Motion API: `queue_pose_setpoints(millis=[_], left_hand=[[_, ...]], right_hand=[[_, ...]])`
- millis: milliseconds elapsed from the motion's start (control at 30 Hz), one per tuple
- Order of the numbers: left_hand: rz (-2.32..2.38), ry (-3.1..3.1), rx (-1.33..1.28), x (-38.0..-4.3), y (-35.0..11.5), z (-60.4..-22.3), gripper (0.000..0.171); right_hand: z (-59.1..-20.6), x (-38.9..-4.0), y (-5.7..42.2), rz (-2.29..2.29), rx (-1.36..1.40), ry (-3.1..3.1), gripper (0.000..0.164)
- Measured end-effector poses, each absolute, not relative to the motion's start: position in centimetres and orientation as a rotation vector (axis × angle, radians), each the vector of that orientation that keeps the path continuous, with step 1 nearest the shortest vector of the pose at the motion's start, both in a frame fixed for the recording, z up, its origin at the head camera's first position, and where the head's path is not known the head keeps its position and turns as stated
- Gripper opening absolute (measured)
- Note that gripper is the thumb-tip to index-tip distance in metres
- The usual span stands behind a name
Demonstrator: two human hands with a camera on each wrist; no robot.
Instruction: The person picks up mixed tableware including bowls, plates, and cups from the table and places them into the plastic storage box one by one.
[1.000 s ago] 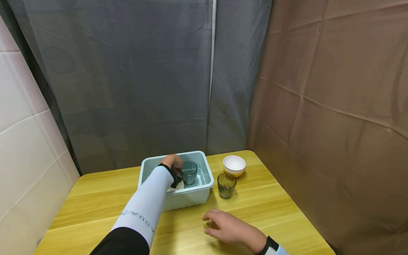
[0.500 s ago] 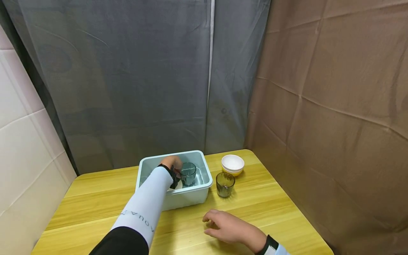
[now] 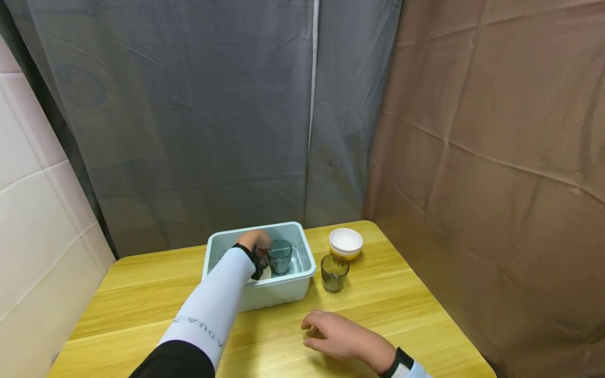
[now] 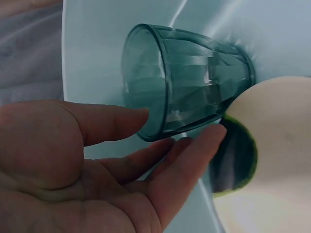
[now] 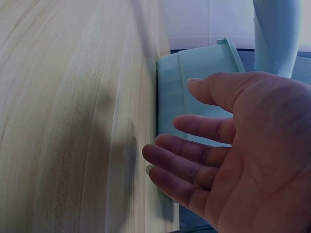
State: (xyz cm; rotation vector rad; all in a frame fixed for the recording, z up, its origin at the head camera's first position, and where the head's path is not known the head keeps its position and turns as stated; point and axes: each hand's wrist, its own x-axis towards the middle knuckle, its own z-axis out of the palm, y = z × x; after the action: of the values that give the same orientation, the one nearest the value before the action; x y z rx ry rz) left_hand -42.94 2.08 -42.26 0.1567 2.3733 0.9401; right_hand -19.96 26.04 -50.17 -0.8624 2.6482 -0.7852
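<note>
My left hand (image 3: pixel 256 240) reaches down into the pale blue tub (image 3: pixel 309 257). Beside it a teal drinking glass (image 4: pixel 204 73) stands in the tub. In the left wrist view the thumb overlaps the glass's mouth, while the other fingers (image 4: pixel 182 174) lie loosely along the outside near the rim, with a gap between thumb and fingers. A pale rounded piece (image 4: pixel 282 145) with a dark green-edged patch lies by the fingertips, partly hidden by the wrist in the head view. My right hand (image 3: pixel 337 336) hovers over the table front, fingers loosely bent, holding nothing.
A smoky brown glass (image 3: pixel 335 274) stands on the wooden table (image 3: pixel 156 294) right of the tub. Behind it are stacked bowls (image 3: pixel 346 242), white above yellow. A grey curtain (image 3: pixel 189 131) hangs behind the table, and a brown cloth (image 3: pixel 496 157) hangs along the right side.
The head view has shifted slightly. Both hands, the tub, the glasses and the bowls keep their places relative to one another.
</note>
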Motion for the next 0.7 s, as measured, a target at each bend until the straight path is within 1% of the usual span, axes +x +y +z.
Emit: queue_pose_setpoints(millis=[133,300,333,400,467,567,633,700], left_hand=[[0.904,2.431,0.195,-42.4,1.9,-41.2,0.038],[0.79,2.62,0.282,-41.1,1.3,-39.2,0.015],[0.761,2.667,0.31,-40.8,1.0,-38.9,0.013],[0.707,2.761,0.364,-40.0,0.4,-38.2,0.019],[0.707,2.848,0.421,-38.6,-0.5,-37.5,0.018],[0.811,2.912,0.504,-35.9,-2.1,-36.8,0.022],[0.912,2.911,0.543,-34.2,-3.3,-36.7,0.03],[1.007,2.885,0.556,-32.8,-4.6,-37.0,0.026]], right_hand=[[-50.2,-20.0,26.1,-0.775,-0.864,2.657,0.028],[-50.3,-20.2,26.1,-0.748,-0.886,2.676,0.03],[-50.3,-20.3,26.1,-0.749,-0.888,2.674,0.03],[-50.3,-20.5,26.1,-0.752,-0.891,2.667,0.03],[-50.3,-20.6,26.2,-0.761,-0.892,2.659,0.03],[-50.4,-20.9,26.3,-0.76,-0.904,2.671,0.03],[-50.4,-20.9,26.4,-0.765,-0.914,2.687,0.03],[-50.5,-20.9,26.4,-0.776,-0.927,2.692,0.029]])
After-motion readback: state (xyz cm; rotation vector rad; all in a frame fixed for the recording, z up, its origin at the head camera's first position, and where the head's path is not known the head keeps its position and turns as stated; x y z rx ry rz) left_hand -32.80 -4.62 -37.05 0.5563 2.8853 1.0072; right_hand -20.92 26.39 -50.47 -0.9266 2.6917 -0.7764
